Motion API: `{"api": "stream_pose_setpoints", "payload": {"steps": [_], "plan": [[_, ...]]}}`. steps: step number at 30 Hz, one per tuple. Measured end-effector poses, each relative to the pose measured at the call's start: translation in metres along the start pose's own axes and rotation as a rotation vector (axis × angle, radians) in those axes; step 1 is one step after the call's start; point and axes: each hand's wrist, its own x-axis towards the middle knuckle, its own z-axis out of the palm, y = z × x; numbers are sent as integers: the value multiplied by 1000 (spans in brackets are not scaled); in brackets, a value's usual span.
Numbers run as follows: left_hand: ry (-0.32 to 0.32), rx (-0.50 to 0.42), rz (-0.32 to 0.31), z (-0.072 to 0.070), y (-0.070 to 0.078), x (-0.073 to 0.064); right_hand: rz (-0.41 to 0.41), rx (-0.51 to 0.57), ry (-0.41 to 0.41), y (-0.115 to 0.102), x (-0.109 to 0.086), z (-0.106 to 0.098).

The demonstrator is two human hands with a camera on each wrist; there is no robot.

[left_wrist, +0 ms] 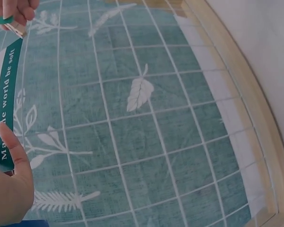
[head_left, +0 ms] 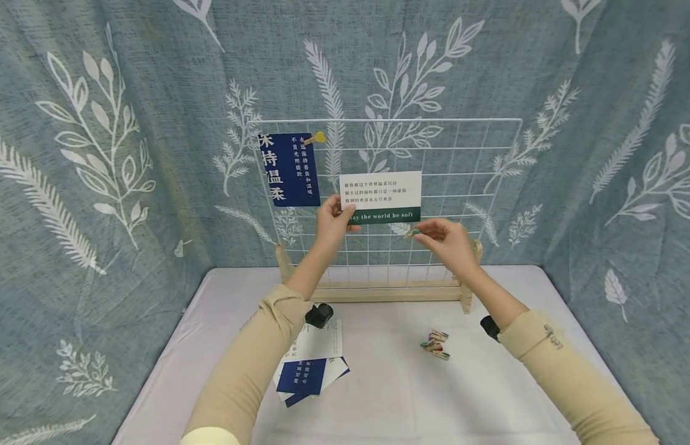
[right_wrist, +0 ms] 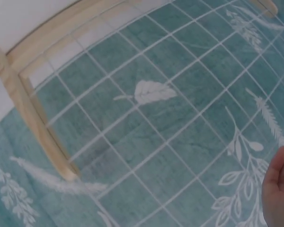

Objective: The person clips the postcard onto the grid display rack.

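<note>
Lining up a card (head_left: 381, 190) in front of the wire rack (head_left: 378, 295) seems the step now. The left hand (head_left: 331, 221) pinches it; the right hand (head_left: 449, 243) pinches a peg (head_left: 413, 233) near its corner. Next, the peg probably needs squeezing open.

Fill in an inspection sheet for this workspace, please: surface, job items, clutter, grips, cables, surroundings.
Surface: white tablecloth, lightly creased.
Job items: white-and-green card held before a white wire grid, contact unclear; navy card clipped to the grid with a yellow-heart clothespin; wooden stand supporting the grid; overlapping cards lying left of a small clothespin pile.
Clutter: nothing seen beyond those items.
Grips: left grip pinches the white-and-green card's lower left corner; right grip pinches a green-ended clothespin near its lower right corner.
Cables: nothing seen.
Surroundings: leaf-patterned blue-green curtain behind and at both sides.
</note>
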Motion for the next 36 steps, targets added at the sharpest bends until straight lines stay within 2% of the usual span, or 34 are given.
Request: {"api": "stream_pose_setpoints", "payload": {"steps": [4, 11, 17, 24, 30, 36], "plan": [[19, -7, 24, 1, 7, 8, -36, -31, 25, -6, 11, 0], [46, 18, 53, 0, 20, 18, -76, 1, 89, -22, 33, -1], [44, 58, 50, -1, 28, 26, -155, -66, 124, -40, 56, -7], [20, 99, 64, 1, 36, 31, -163, -109, 118, -53, 75, -13], [21, 93, 68, 3, 41, 33, -192, -131, 145, -60, 89, -20], [34, 68, 80, 2, 42, 34, -183, -163, 180, -69, 102, -30]]}}
